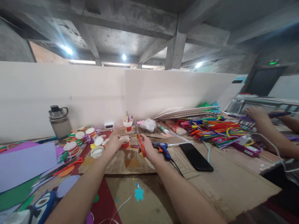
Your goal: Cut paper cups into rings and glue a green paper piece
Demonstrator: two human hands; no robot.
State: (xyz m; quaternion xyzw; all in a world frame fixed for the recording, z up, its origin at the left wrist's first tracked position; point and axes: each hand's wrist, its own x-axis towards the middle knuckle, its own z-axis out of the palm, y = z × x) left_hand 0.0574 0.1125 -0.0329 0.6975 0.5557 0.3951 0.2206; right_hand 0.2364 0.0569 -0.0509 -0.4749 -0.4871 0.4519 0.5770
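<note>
My right hand [146, 145] is closed around the red handles of a pair of scissors [141, 143], whose blades point up and away. My left hand [114, 141] is beside a red paper cup [124, 142] with a white rim, fingers wrapped at its left side. Behind them stands a red and white cup of pens [127, 125]. White-rimmed cups [97, 151] sit to the left of my left hand. A blue glue gun [165, 151] lies to the right of my right hand on the cardboard [140, 161].
A black phone [196, 157] lies on the right, with colourful pipe cleaners [217, 129] behind it. At the left are a bottle [59, 124], paper sheets [28, 161] and red-handled scissors [70, 166]. Another person's hands [258, 116] are at the far right.
</note>
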